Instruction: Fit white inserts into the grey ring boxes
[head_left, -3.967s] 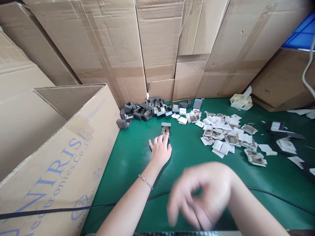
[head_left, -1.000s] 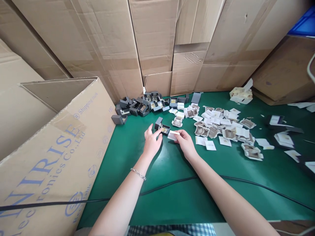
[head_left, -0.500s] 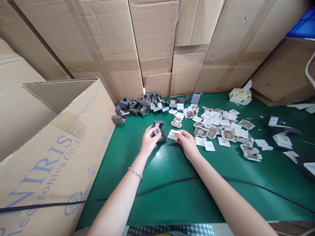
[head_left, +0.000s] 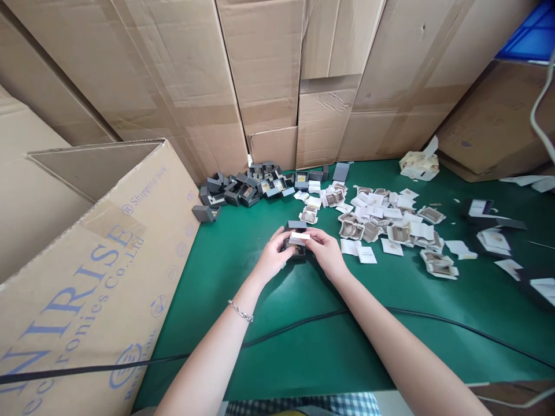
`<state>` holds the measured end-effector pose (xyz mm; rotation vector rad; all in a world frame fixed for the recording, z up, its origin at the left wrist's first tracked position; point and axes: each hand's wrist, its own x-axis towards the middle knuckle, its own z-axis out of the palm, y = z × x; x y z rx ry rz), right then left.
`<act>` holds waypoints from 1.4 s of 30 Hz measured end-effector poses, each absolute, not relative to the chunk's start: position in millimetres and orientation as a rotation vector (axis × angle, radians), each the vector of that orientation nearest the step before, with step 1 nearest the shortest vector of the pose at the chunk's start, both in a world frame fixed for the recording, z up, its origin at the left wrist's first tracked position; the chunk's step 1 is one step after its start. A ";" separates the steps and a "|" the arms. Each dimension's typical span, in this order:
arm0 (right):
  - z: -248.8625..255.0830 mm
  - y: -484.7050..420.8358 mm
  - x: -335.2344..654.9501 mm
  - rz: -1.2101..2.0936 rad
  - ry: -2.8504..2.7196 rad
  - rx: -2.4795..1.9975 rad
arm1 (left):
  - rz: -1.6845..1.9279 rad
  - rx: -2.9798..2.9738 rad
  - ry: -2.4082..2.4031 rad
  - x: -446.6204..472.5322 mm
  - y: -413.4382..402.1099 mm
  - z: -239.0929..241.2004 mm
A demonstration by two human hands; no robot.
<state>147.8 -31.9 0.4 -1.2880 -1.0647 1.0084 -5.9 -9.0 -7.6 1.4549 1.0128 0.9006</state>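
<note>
A small dark grey box [head_left: 296, 225] with its lid up is gripped by my left hand [head_left: 274, 254], whose fingers wrap its left side. My right hand [head_left: 324, 249] pinches a folded white paper slip [head_left: 299, 237] over the box's opening. The slip covers part of the inside, so I cannot make out everything in the box. Just beyond the hands lies a white and grey moulded insert [head_left: 309, 215]. To the right of my right hand, flat white leaflets [head_left: 366, 255] rest on the green table [head_left: 286, 329].
A heap of dark open boxes [head_left: 247, 188] stands at the back left. Inserts and papers [head_left: 381, 211] are piled on the right, near a tissue pack [head_left: 420, 165]. A large carton [head_left: 104, 260] borders the left side. A black cable [head_left: 299, 325] crosses in front.
My right hand has brought the white slip left, over the open box. My left hand has shifted right with the box, so both hands now meet at it. The view has moved slightly.
</note>
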 end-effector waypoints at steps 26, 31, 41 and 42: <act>5.0 -33.5 143.2 1.225 -0.938 -1.250 | 0.920 1.073 0.769 -4.2 -14.0 -3.7; 5.2 -33.2 143.9 1.196 -0.980 -1.284 | 0.908 1.010 0.728 -4.7 -13.2 -5.7; -3.2 -36.3 140.5 0.736 -1.364 -1.469 | 0.922 1.022 0.774 -2.5 -13.5 -4.2; -4.4 -36.5 140.9 0.705 -1.402 -1.478 | 0.928 1.026 0.778 -1.8 -13.5 -3.9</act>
